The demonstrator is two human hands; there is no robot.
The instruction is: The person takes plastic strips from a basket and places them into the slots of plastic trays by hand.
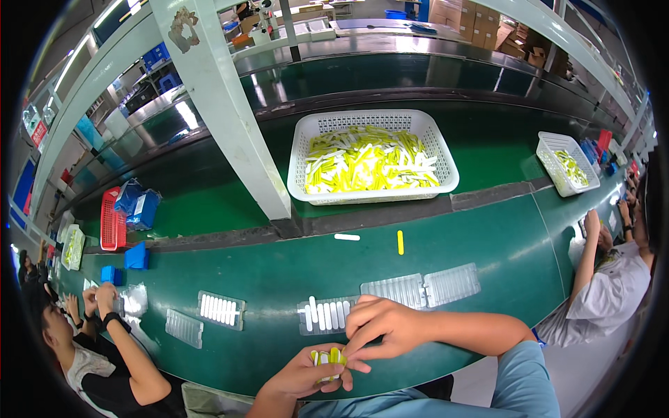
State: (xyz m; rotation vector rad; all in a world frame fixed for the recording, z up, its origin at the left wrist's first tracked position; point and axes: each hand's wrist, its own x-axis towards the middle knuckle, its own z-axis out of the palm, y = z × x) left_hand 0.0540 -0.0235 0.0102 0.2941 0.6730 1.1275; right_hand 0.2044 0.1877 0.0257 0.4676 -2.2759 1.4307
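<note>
My left hand (pixel 298 374) is closed around a small bunch of yellow and white plastic sticks (pixel 325 361), low over the near edge of the bench. Above it, my right hand (pixel 385 326) has its fingertips pinched at the bunch; what they grip is hidden. Just beyond my hands lies a transparent tray (pixel 304 326) with several white sticks (pixel 327 315) in a row, one jutting out higher. Partly behind my right hand, a ridged transparent tray (pixel 394 290) lies beside a similar one (pixel 453 284).
A large white basket (pixel 300 177) of yellow and white sticks stands beyond the bench ledge (pixel 390 212). One white stick (pixel 347 237) and one yellow stick (pixel 401 242) lie before it. Left are a filled tray (pixel 221 310) and another tray (pixel 184 329). Co-workers sit both sides; a white post (pixel 226 111) rises left.
</note>
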